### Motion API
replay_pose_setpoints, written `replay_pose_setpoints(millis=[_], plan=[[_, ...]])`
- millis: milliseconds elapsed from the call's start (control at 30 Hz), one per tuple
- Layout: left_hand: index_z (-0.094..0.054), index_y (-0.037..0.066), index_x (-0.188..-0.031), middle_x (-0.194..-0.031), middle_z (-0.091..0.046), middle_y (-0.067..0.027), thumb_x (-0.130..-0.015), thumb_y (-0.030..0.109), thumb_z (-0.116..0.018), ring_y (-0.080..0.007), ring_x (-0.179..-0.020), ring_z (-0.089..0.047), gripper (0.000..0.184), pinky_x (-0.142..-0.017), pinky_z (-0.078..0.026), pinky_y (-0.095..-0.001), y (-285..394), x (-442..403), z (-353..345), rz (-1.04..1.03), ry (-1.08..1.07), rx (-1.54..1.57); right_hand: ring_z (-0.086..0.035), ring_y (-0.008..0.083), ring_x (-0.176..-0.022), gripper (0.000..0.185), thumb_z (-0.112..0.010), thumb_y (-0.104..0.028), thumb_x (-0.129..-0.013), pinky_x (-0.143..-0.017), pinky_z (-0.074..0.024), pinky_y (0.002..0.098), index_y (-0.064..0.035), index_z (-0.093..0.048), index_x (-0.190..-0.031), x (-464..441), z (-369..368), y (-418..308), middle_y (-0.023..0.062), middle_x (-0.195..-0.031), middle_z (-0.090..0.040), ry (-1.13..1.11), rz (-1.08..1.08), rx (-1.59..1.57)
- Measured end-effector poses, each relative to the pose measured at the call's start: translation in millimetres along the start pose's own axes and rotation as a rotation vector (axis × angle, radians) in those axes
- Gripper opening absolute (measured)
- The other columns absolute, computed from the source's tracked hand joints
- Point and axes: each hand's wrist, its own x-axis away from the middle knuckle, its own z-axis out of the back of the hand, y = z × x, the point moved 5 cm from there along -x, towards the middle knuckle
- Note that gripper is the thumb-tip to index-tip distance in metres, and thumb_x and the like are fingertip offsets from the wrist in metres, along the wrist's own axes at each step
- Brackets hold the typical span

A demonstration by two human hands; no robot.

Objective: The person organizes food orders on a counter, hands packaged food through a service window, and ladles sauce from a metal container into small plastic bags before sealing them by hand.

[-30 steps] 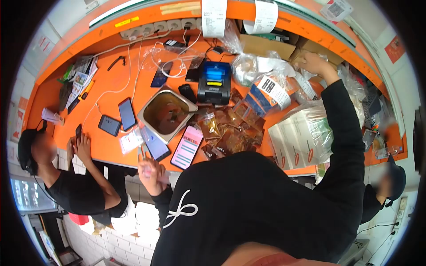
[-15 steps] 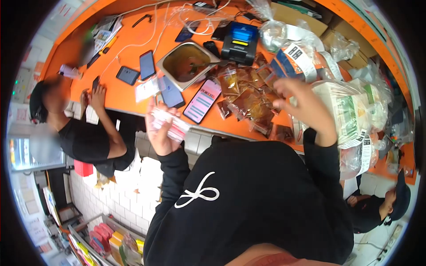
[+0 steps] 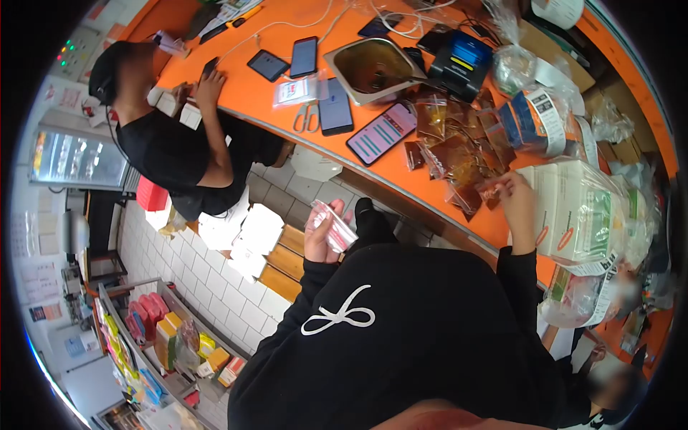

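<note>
In front of my body, off the table's edge, my left hand (image 3: 327, 231) is closed round a clear plastic packet (image 3: 337, 233) with red and white in it. My right hand (image 3: 514, 201) is at the table's front edge, its fingertips pinched on a small brown sauce packet (image 3: 490, 190). Beside it lies a heap of brown sauce packets (image 3: 459, 147). Left of the heap are a lit phone (image 3: 382, 133) and a metal container (image 3: 373, 69) of brown sauce with a utensil in it. Wrapped white boxes (image 3: 570, 208) stand right of my right hand.
A black printer (image 3: 461, 66) stands behind the heap. Scissors (image 3: 307, 118) and more phones (image 3: 335, 106) lie to the left. One person (image 3: 172, 150) sits at the table's left end; another (image 3: 609, 387) is at the lower right. A bench (image 3: 283, 264) stands on the floor.
My right hand has come from the bags at the back to the sauce packets and pinched one. My left hand still holds its packet, now farther from the table. The view has turned.
</note>
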Motion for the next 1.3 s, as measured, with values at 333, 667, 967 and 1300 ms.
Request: replay_pose_setpoints(millis=[333, 667, 967, 1300], plan=[[-0.044, 0.007, -0.102, -0.084, -0.052, -0.0076, -0.081, 0.003, -0.055, -0.0156, -0.065, -0.051, 0.024, -0.055, -0.043, -0.0286, 28.9, -92.9, -12.4, 0.013, -0.210, -0.105, -0.052, 0.0076, -0.068, 0.020, -0.058, -0.008, -0.081, -0.056, -0.0420, 0.0193, -0.0033, -0.056, -0.100, -22.3, -52.7, -129.7, 0.0026, -0.079, -0.056, -0.258, 0.122, -0.532], [-0.045, 0.005, -0.095, -0.077, -0.051, -0.0047, -0.071, -0.007, -0.063, -0.0139, -0.063, -0.054, 0.032, -0.053, -0.045, -0.0267, 92.4, -183.5, -34.1, 0.137, -0.445, -0.351, -0.052, 0.0109, -0.062, 0.033, -0.068, -0.018, -0.075, -0.057, -0.0422, 0.0221, -0.0028, -0.052, -0.099, -87.5, -138.7, -254.8, 0.0046, -0.073, -0.053, -0.712, 0.314, -0.647], [-0.048, 0.003, -0.090, -0.084, -0.052, -0.0019, -0.068, 0.003, -0.071, -0.0081, -0.080, -0.050, 0.032, -0.072, -0.042, -0.0231, 135.1, -232.3, -106.6, -0.023, -0.919, -0.629, -0.050, 0.0073, -0.066, 0.030, -0.066, -0.002, -0.073, -0.056, -0.0399, 0.0192, -0.0024, -0.043, -0.091, -147.5, -120.2, -328.2, 0.0025, -0.075, -0.050, -0.184, 0.174, -0.592], [-0.049, 0.004, -0.092, -0.086, -0.055, -0.0022, -0.072, 0.001, -0.068, -0.0075, -0.080, -0.052, 0.027, -0.071, -0.042, -0.0224, 139.1, -254.8, -104.6, -0.035, -0.746, -0.484, -0.050, 0.0066, -0.076, 0.034, -0.062, 0.003, -0.076, -0.061, -0.0415, 0.0186, -0.0025, -0.041, -0.102, -158.9, -117.3, -319.1, 0.0029, -0.081, -0.050, -0.003, 0.085, -0.935]])
